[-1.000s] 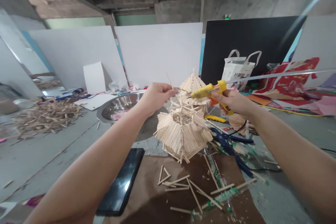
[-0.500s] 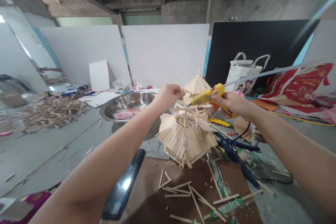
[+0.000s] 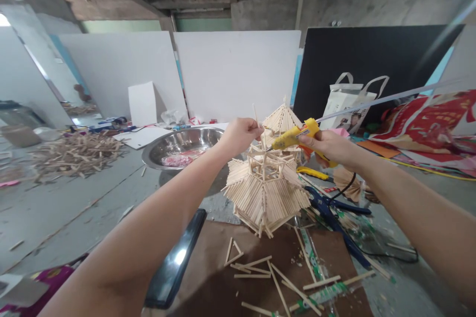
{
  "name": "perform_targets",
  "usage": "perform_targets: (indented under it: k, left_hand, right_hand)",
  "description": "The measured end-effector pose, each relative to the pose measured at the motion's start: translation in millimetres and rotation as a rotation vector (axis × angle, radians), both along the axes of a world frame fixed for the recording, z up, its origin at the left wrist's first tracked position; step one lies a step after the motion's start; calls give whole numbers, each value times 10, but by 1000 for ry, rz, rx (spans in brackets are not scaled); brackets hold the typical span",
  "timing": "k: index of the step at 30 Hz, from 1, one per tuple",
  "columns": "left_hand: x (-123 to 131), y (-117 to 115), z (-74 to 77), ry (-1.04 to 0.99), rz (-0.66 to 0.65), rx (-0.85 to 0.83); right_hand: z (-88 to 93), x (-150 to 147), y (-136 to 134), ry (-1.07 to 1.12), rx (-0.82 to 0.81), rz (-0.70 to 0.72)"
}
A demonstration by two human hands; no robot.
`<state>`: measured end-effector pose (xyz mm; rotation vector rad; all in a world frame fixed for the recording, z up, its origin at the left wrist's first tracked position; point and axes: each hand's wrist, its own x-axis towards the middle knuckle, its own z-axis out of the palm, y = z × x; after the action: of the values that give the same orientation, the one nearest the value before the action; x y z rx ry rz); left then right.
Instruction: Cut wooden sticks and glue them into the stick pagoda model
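A pagoda-like model of pale wooden sticks (image 3: 266, 190) stands on brown paper (image 3: 223, 282). Just above its open top frame, my left hand (image 3: 240, 134) pinches a thin wooden stick (image 3: 256, 115) that points upward. My right hand (image 3: 329, 147) grips a yellow glue gun (image 3: 293, 137), whose nozzle points left at the stick's lower end. A long clear glue rod (image 3: 383, 99) juts from the gun's back. A second small stick roof (image 3: 280, 118) shows behind the hands.
Loose sticks (image 3: 267, 275) lie on the paper in front of the model. A dark phone (image 3: 173, 262) lies at the left, blue pliers (image 3: 330, 213) at the right. Behind stand a steel basin (image 3: 182, 146), a heap of sticks (image 3: 74, 151), white boards and bags.
My left hand has carried the stick to the right and turned it more upright, closer to the glue gun's nozzle. The view has shifted slightly.
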<state>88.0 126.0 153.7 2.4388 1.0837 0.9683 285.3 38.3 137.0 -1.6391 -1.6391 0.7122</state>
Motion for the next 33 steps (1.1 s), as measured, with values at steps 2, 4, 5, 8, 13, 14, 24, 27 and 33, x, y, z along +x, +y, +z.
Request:
perform_targets:
  k: [2,4,5,8,13,14,24,27,33]
  left_hand:
    - [-4,1,-2,-6,-4,-10]
    - [-8,7,-3,-12,-4,-15]
    - [-9,10,-3,-16,-2,-16]
    - [-12,13,-1,-20,1,-13]
    - [-11,0,3,-23,-6,-4]
    - [-10,2,1,-20,-7,-5]
    - [26,85,-51,-4,-56,-46]
    - [37,76,-50,31,-52,-23]
    - [45,55,-35,64,-40,1]
  right_hand:
    - [-4,0,3,4,-2,0]
    - [-6,-4,3,9,-4,-1]
    - [-5,-8,3,8,-5,-1]
    - [1,-17,0,-3,-9,0]
    - [4,-16,-1,-3,-5,0]
    - [1,-14,-1,-1,-3,1]
    - [14,-2,-52,-2,-26,-40]
    - [11,6,-56,7,-22,-50]
    - [-41,62,-5,21,-3,-24]
